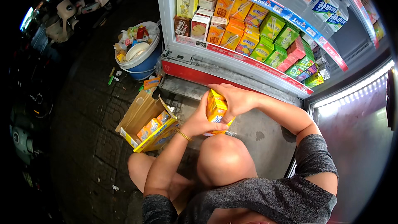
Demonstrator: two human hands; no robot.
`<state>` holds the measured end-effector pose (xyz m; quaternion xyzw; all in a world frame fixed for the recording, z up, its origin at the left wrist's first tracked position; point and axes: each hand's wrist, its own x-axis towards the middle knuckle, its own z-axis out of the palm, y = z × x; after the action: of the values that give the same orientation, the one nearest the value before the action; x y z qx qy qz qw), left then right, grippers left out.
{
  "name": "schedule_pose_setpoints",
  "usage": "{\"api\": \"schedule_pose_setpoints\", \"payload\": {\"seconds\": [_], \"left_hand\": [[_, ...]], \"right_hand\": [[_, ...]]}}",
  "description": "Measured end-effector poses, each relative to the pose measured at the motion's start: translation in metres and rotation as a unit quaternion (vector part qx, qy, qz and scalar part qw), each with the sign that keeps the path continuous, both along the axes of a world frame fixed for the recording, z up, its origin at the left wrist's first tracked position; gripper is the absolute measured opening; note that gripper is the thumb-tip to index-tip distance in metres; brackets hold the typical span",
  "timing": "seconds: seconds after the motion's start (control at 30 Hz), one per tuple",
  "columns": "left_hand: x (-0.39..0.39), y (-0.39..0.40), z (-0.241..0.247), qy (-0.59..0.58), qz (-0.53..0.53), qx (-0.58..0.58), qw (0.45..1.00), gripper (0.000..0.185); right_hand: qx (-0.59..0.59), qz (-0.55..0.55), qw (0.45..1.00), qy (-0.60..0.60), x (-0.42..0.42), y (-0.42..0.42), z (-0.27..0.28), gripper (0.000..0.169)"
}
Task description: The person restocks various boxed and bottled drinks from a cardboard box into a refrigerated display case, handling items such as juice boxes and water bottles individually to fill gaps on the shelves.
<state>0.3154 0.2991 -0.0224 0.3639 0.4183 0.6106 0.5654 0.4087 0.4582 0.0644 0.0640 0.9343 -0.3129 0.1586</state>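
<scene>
Both hands hold a few yellow-orange drink cartons (216, 107) together, just above my bent knee. My left hand (202, 120) grips them from the left and lower side. On the right and upper side, my right hand (235, 99) wraps over them; how many there are is partly hidden by the fingers. To the left stands an opened cardboard box (132, 110) with several similar orange cartons (154, 126) inside. In front is an upright drinks cooler with packed rows of juice cartons (231, 35) on its lower shelf.
A blue bucket (140, 71) heaped with rubbish stands left of the cooler. The open cooler door (354, 137) is at my right. Plastic bottles (329, 9) fill the shelf above. A metal step (183, 87) runs below the cooler. Parked scooters (67, 15) stand farther left.
</scene>
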Motion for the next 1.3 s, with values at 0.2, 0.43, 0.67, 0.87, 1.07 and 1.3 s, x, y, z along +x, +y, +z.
{"api": "schedule_pose_setpoints", "payload": {"seconds": [0.2,0.43,0.67,0.87,1.07,1.3], "left_hand": [[0.008,-0.001,-0.015,-0.154,0.077,0.0,0.985,0.083],[0.006,0.013,-0.02,-0.174,0.12,0.01,0.977,0.081],[0.002,0.026,-0.001,-0.122,0.13,0.06,0.982,0.083],[0.01,0.043,0.007,-0.127,0.1,0.067,0.985,0.086],[0.011,0.045,-0.005,-0.089,0.105,0.078,0.987,0.09],[0.0,0.062,-0.005,-0.014,0.12,0.105,0.987,0.093]], "right_hand": [[0.073,-0.217,0.973,0.041,-0.01,0.093,0.043,0.11],[0.388,-0.251,0.886,-0.041,-0.057,0.215,0.013,0.101],[0.446,-0.25,0.859,-0.023,-0.06,0.202,0.009,0.104],[0.438,-0.227,0.868,-0.049,-0.052,0.207,0.001,0.089],[0.437,-0.244,0.866,-0.011,-0.048,0.201,0.007,0.082],[0.489,-0.275,0.816,0.14,-0.027,0.182,0.068,0.092]]}}
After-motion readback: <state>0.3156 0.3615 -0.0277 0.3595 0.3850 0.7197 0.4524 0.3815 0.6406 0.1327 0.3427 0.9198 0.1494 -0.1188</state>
